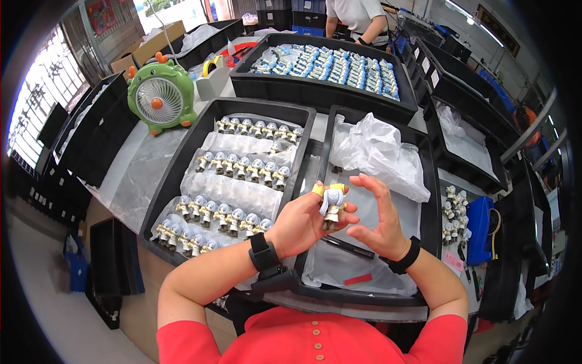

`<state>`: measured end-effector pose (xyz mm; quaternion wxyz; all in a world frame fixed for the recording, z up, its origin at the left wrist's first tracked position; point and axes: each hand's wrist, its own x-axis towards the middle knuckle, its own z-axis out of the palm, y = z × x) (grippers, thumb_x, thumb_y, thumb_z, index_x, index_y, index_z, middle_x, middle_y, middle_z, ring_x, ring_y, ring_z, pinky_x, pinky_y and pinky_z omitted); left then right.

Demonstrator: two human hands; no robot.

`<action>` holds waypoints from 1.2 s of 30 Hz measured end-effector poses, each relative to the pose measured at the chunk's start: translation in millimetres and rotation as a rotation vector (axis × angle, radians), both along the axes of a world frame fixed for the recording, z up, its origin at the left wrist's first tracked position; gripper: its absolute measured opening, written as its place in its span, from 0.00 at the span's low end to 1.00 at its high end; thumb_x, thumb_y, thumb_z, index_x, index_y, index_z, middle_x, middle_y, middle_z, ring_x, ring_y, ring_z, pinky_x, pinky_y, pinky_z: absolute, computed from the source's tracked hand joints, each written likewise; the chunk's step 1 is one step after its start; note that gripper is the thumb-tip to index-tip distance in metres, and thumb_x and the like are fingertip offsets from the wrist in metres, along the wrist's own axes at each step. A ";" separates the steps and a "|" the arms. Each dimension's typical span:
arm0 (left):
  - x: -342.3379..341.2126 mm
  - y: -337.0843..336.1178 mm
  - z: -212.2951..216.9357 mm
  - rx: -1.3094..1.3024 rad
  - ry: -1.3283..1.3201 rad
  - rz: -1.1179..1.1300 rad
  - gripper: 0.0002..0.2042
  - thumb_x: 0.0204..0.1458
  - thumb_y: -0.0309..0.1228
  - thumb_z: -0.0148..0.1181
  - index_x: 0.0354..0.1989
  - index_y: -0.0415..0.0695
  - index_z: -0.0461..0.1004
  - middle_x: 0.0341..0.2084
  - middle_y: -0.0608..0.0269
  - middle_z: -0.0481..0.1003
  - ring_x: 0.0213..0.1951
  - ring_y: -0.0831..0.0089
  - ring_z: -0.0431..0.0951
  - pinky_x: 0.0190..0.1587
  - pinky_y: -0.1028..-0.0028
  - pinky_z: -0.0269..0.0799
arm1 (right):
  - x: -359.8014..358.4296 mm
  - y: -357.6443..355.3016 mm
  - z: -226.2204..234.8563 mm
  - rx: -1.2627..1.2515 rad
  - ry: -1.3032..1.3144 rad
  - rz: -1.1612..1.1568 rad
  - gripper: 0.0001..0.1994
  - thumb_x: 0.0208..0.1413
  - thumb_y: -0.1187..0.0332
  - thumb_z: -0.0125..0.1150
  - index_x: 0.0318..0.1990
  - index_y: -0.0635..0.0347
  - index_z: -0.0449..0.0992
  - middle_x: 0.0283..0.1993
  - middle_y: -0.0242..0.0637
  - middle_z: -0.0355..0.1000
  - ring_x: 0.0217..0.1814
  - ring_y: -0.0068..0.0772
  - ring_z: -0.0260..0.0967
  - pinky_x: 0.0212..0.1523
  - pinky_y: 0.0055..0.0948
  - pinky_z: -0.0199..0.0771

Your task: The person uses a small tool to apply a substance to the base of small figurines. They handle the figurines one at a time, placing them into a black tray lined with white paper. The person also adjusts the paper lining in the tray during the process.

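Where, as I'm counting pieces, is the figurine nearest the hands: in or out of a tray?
Out: the figurine is held up in the left hand.

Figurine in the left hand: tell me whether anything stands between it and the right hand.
Only in part: low on the right side of the figurine, fingers of the left hand show between it and the open right hand. Higher up, nothing visible stands in that gap.
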<state>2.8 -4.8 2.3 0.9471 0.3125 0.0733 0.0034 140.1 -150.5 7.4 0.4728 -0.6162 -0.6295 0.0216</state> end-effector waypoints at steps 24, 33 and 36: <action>2.1 0.3 3.5 0.107 -0.019 0.026 0.31 0.61 0.54 0.33 0.63 0.42 0.54 0.53 0.62 0.62 0.56 0.66 0.64 0.56 0.65 0.60 | -4.5 3.1 0.8 0.023 -0.234 -0.088 0.46 0.31 0.71 0.73 0.63 0.59 0.55 0.52 0.36 0.65 0.54 0.38 0.61 0.55 0.38 0.55; -5.4 1.7 14.8 0.236 -0.074 0.180 0.29 0.61 0.53 0.38 0.62 0.44 0.56 0.54 0.59 0.62 0.56 0.65 0.63 0.58 0.66 0.57 | -2.8 1.9 6.0 -0.029 -0.194 -0.225 0.42 0.32 0.70 0.70 0.62 0.59 0.58 0.51 0.39 0.66 0.54 0.40 0.61 0.55 0.38 0.55; -5.8 3.1 16.6 0.264 -0.104 0.227 0.26 0.61 0.49 0.41 0.61 0.45 0.57 0.52 0.59 0.64 0.55 0.65 0.65 0.57 0.66 0.59 | 3.0 1.6 3.3 -0.037 -0.209 -0.233 0.39 0.33 0.71 0.70 0.59 0.59 0.61 0.52 0.40 0.66 0.55 0.41 0.61 0.57 0.38 0.55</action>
